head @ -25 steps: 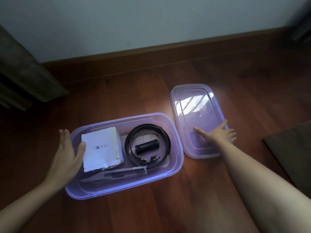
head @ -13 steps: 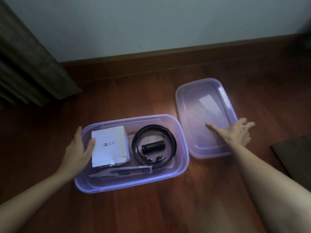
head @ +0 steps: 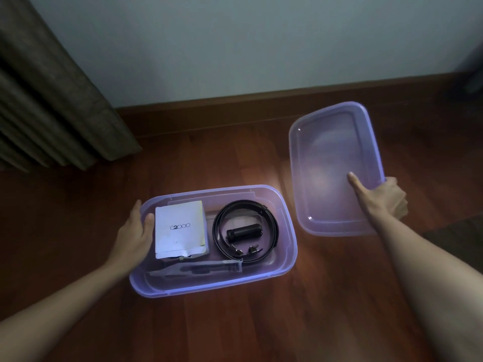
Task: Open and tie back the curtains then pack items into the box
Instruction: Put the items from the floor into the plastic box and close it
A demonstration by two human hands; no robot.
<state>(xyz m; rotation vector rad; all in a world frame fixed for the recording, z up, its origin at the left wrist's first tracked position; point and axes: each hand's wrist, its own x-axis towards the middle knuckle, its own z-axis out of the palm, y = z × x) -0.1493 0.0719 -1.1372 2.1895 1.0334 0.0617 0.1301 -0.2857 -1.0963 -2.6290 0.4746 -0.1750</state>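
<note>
Your right hand [head: 380,198] is gripping the lid [head: 335,168], fingers hiding behind its edge. Your left hand [head: 136,235] is resting open against the box [head: 288,246] on the dim wooden floor [head: 287,322], near the curtain [head: 49,105].

Both bare forearms reach forward. The left hand [head: 134,235] lies open, palm turned inward, thumb bent against an edge. The right hand [head: 380,197] is closed in a grip, thumb stretched on top, fingers [head: 400,205] curled underneath.
</note>
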